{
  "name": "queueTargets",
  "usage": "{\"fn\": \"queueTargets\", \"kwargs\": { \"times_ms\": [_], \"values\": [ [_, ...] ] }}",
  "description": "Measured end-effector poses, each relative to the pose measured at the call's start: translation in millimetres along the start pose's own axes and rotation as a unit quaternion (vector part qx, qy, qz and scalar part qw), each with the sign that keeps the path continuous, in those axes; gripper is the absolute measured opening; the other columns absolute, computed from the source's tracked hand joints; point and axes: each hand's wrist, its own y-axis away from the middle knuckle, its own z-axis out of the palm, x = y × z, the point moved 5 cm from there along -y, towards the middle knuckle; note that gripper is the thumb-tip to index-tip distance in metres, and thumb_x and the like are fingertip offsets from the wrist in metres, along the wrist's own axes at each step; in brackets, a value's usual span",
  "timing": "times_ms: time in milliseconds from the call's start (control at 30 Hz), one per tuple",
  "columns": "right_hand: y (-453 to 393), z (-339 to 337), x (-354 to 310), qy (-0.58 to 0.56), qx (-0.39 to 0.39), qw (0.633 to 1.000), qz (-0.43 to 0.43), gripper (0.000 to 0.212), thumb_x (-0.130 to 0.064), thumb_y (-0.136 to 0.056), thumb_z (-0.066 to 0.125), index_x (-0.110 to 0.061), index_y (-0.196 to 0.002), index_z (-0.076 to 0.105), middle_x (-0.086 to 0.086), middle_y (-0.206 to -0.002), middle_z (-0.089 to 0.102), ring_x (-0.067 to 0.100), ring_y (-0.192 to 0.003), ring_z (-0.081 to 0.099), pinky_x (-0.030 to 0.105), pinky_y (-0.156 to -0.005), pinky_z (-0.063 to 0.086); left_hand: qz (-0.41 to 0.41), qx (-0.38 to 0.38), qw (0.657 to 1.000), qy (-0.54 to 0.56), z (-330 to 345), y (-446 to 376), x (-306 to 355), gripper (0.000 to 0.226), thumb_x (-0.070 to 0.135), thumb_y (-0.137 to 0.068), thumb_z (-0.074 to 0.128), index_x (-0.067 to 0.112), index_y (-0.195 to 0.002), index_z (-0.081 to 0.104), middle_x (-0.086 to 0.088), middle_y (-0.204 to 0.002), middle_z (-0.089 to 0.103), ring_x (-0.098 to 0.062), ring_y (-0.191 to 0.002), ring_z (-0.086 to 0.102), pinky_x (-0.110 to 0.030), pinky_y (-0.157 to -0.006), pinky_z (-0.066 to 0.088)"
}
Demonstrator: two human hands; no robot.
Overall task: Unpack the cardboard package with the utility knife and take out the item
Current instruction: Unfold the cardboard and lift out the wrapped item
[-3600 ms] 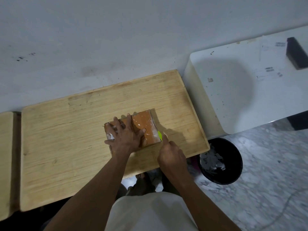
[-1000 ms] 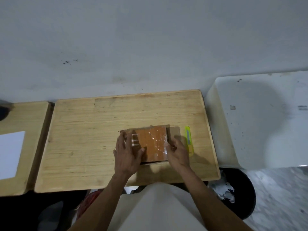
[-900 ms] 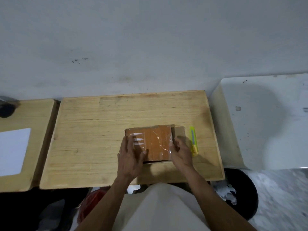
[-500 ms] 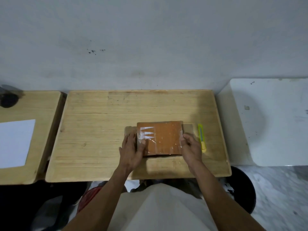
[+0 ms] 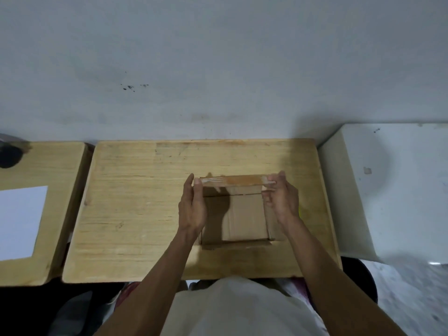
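Observation:
A flat orange pack (image 5: 242, 180) with shiny clear tape is tipped up on edge over the far side of the brown cardboard box (image 5: 244, 219). The box lies open on the wooden table (image 5: 145, 202). My left hand (image 5: 192, 207) pinches the pack's left end with thumb and fingertips. On the other end, my right hand (image 5: 281, 200) has its fingers curled round the pack. Only a yellow-green sliver of the utility knife (image 5: 300, 210) shows on the table behind my right hand.
A second wooden table on the left carries a white sheet (image 5: 21, 221) and a dark object (image 5: 9, 156). A white counter (image 5: 388, 190) stands on the right, with a black bin (image 5: 363, 282) below it. A wall runs behind the tables.
The knife was laid down on the table to the right. Both hands took the orange pack by its ends and raised it from flat to on edge, which bared the cardboard inside.

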Motion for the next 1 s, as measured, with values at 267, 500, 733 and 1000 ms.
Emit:
{"fn": "queueTargets", "kwargs": {
  "times_ms": [267,500,733,1000],
  "values": [
    [-55,32,-19,0.005,-0.043,0.999,0.027,0.046,-0.059,-0.100,0.030,-0.030,-0.090,0.065,-0.002,-0.092,0.070,0.015,-0.076,0.062,0.036,-0.075,0.048,-0.034,-0.055,0.993,-0.097,32,-35,4,0.075,0.053,-0.100,0.039,0.027,-0.158,0.000,0.004,-0.154,0.041,-0.022,-0.140,0.041,-0.025,-0.103,0.027],
    [-68,40,0,0.073,-0.039,0.997,-0.010,0.040,-0.062,-0.094,0.037,-0.032,-0.099,0.064,0.002,-0.102,0.071,0.023,-0.088,0.067,0.041,-0.080,0.055,0.080,-0.148,0.945,-0.280,46,-35,-23,0.072,0.055,-0.095,0.050,0.028,-0.154,0.020,-0.002,-0.156,0.034,-0.016,-0.139,0.034,-0.039,-0.114,0.034],
    [-21,27,47,0.333,-0.090,0.919,-0.189,0.041,-0.035,-0.097,0.051,-0.020,-0.136,0.055,0.005,-0.133,0.057,0.021,-0.123,0.049,0.034,-0.107,0.037,0.149,-0.211,0.816,-0.517,44,-19,-66,0.081,0.073,-0.090,0.030,0.036,-0.156,0.002,-0.001,-0.166,-0.011,-0.024,-0.151,-0.015,-0.057,-0.121,0.005],
    [34,21,105,0.542,-0.138,0.799,-0.223,0.059,-0.052,-0.097,0.031,-0.030,-0.152,0.032,0.001,-0.165,0.018,0.025,-0.152,0.009,0.054,-0.117,0.018,0.143,-0.232,0.774,-0.571,31,0,-91,0.090,0.078,-0.087,0.031,0.037,-0.155,-0.012,0.000,-0.162,-0.027,-0.025,-0.148,-0.025,-0.058,-0.120,-0.003]
  ]
}}
